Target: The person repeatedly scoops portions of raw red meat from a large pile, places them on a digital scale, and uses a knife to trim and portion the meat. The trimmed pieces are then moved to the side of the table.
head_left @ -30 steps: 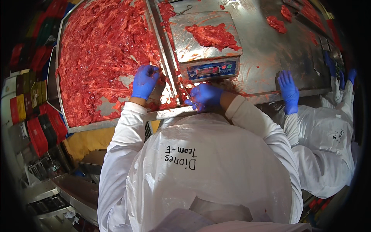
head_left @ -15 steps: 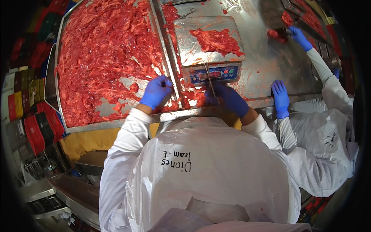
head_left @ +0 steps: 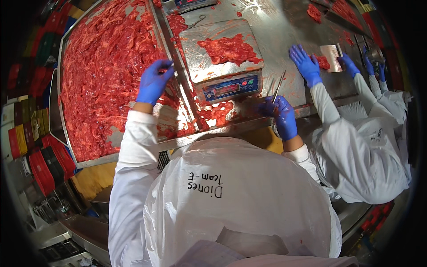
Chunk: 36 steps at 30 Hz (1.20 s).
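Observation:
My gloved left hand [head_left: 152,83] is open, fingers slightly bent, over the right edge of a large metal tray [head_left: 98,159] spread with raw red meat [head_left: 102,75], near its metal rail [head_left: 180,89]. In my gloved right hand [head_left: 280,113] is a long, slender metal tool [head_left: 279,81], held upright at the lower right of a steel scale [head_left: 193,69]. The scale's platform bears a flat heap of meat [head_left: 229,49], and its blue display panel faces me. Meat scraps [head_left: 213,113] lie below the scale along the table's edge.
Co-workers' gloved hands [head_left: 307,66] work on the steel table [head_left: 284,40] at right, near a metal plate [head_left: 330,57] and meat pieces. A pair of scissors [head_left: 195,22] lies behind the scale. Colored crates [head_left: 42,171] are stacked at left.
My left hand has moved up along the rail. My right hand has moved rightward with the metal tool. A co-worker's hand has reached further left and up beside the scale.

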Motion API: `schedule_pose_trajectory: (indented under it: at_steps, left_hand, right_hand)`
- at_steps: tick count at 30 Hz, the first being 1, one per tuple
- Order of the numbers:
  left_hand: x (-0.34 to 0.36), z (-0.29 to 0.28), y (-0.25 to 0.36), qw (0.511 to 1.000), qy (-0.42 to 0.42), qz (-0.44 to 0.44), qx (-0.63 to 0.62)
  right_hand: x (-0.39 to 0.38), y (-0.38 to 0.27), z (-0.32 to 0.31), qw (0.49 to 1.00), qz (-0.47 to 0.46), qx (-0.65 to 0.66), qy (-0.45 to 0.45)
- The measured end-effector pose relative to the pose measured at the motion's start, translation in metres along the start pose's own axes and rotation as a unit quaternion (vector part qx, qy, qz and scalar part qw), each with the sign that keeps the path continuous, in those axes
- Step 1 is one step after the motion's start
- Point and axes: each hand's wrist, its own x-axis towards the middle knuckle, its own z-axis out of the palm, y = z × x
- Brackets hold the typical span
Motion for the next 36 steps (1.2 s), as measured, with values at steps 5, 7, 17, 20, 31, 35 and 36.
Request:
schedule_pose_trajectory:
  at_steps: [5,7,17,20,31,35,36]
  left_hand:
    - [-0.001,0.009,-0.015,0.973,0.191,0.039,0.127]
    - [0.012,0.046,0.032,0.964,0.206,0.089,0.146]
    - [0.004,0.070,0.057,0.946,0.070,0.088,-0.304]
    - [-0.007,0.051,0.031,0.952,0.084,-0.010,-0.295]
    - [0.017,0.014,-0.024,0.990,0.120,0.066,0.022]
    - [0.110,-0.079,-0.075,0.909,0.203,0.018,0.362]
    - [0.122,-0.102,-0.078,0.921,0.122,-0.079,0.362]
  right_hand:
    - [0.026,-0.024,0.022,0.979,-0.108,-0.031,0.168]
    - [0.050,-0.039,0.052,0.942,-0.266,-0.149,0.139]
    - [0.084,-0.066,0.146,0.908,-0.359,-0.175,-0.124]
    - [0.077,-0.061,0.156,0.828,-0.398,-0.307,-0.249]
    - [0.089,0.008,-0.001,0.877,-0.310,-0.300,0.210]
    - [0.012,0.050,0.007,0.791,-0.186,-0.581,-0.053]
    - [0.011,0.043,0.016,0.792,-0.152,-0.588,-0.053]
